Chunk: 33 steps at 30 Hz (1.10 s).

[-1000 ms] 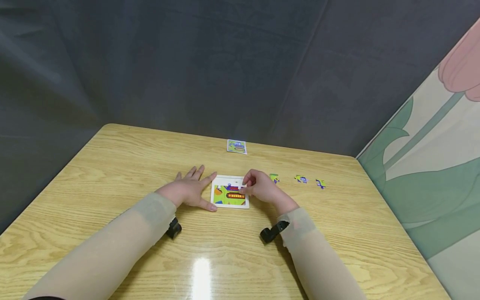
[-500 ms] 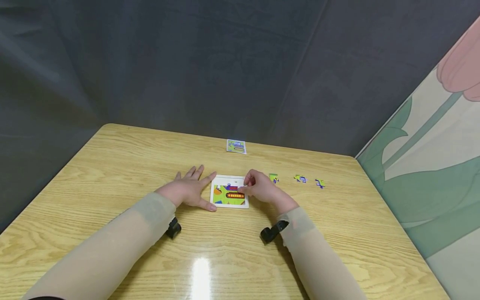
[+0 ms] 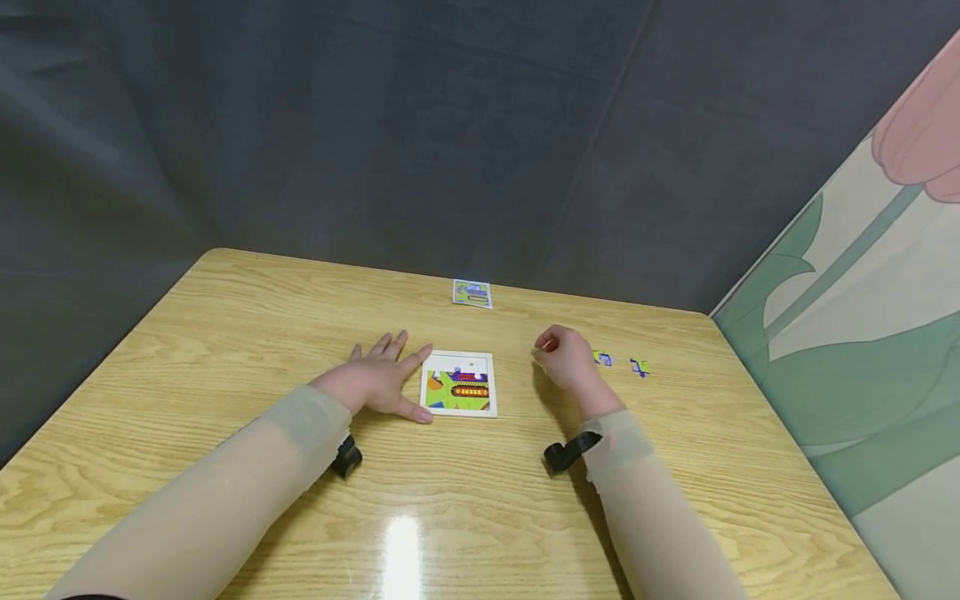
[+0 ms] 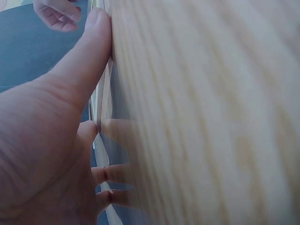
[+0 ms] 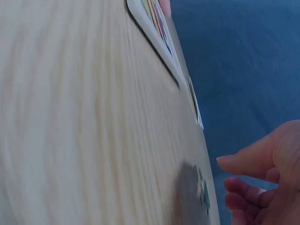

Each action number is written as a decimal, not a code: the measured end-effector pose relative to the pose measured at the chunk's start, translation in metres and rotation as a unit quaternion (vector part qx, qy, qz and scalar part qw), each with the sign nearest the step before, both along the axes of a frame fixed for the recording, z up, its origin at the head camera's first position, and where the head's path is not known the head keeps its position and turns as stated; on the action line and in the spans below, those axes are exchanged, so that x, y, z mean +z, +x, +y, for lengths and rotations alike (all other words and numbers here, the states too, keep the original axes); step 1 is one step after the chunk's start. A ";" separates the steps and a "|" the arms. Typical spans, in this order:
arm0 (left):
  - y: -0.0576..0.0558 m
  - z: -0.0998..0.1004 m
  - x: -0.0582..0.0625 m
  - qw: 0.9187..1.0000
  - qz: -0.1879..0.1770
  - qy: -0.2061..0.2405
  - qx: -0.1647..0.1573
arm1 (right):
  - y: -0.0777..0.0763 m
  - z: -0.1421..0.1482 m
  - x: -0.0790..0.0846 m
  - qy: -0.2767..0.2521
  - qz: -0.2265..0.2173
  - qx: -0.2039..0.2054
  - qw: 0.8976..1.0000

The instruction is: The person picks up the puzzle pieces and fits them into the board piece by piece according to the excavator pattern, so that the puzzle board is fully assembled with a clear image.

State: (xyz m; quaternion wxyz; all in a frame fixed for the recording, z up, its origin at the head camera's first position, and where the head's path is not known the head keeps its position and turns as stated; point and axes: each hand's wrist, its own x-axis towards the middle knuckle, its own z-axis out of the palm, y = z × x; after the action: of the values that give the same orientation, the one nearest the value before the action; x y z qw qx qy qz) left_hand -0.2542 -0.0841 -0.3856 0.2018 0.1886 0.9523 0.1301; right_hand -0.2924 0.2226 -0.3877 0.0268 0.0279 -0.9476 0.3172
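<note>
Between the person's two hands, on a wood-grained table (image 3: 465, 500), lies a white puzzle tray (image 3: 442, 362), nearer the left hand (image 3: 378, 383) than the right. Its lower part is filled with joined pieces (image 3: 457, 393) in green, red, orange and blue, which show a row of yellow dots on a red track; a white band runs across the upper part. The left hand is spread wide on the tabletop and grasps nothing, with the thumb tip at the tray's lower left corner and the index fingertip at the upper left one.

Over on the tray's right, well apart from it, I see the right hand (image 3: 567, 358) raised above the table. Its fingers bend loosely, and from the right wrist camera a gap shows between thumb and fingers, with nothing caught there. A loose piece (image 5: 205, 194) lies on the table near those fingertips, apart from them, beside a dark shadow. Farther right, just past the hand, sit a green and blue piece (image 3: 602, 358) and then another small piece (image 3: 640, 367), each on its own.

By the table's far edge rests a picture card (image 3: 472, 293), beyond the tray. Behind it hangs a dark curtain (image 3: 450, 142), and to the right stands a panel (image 3: 862, 317) with a pink flower and green leaves.
</note>
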 end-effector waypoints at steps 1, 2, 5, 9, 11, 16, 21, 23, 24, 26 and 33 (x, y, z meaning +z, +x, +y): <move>0.000 0.000 0.000 1.000 0.000 0.001 0.000 | -0.001 0.004 -0.001 0.002 -0.002 -0.003 1.000; -0.001 0.000 -0.001 1.000 0.000 0.002 0.000 | -0.002 0.007 -0.001 0.003 -0.006 -0.007 1.000; 0.000 0.000 -0.001 1.000 0.000 0.002 -0.001 | -0.004 0.016 -0.004 -0.003 -0.023 -0.012 1.000; 0.000 0.000 0.000 1.000 0.000 0.003 -0.002 | -0.005 0.026 -0.007 -0.015 -0.048 -0.010 0.999; 0.000 0.000 0.000 1.000 0.000 0.003 -0.003 | -0.005 0.030 -0.008 -0.010 -0.056 -0.005 0.998; 0.000 0.000 0.000 1.000 0.000 0.003 -0.002 | -0.005 0.034 -0.005 0.000 -0.067 0.009 0.998; 0.000 0.000 -0.001 1.000 0.000 0.005 -0.002 | -0.008 0.035 -0.007 -0.005 -0.073 0.011 0.997; 0.000 0.000 0.000 1.000 -0.001 0.006 -0.001 | -0.009 0.036 -0.008 -0.009 -0.076 0.011 0.997; 0.000 0.000 0.000 1.000 -0.001 0.006 0.000 | -0.009 0.035 -0.008 -0.010 -0.077 0.011 0.997; 0.001 0.000 0.001 1.000 -0.002 0.006 0.001 | -0.009 0.035 -0.008 -0.017 -0.078 0.008 0.997; 0.001 0.000 0.001 1.000 -0.003 0.009 0.002 | -0.008 0.033 -0.008 -0.046 -0.075 0.005 0.996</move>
State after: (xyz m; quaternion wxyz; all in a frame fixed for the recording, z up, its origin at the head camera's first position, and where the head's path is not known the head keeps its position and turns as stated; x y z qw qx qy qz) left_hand -0.2536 -0.0839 -0.3844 0.2022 0.1887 0.9508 0.1399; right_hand -0.3006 0.2556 -0.3954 -0.0448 0.0075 -0.9310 0.3622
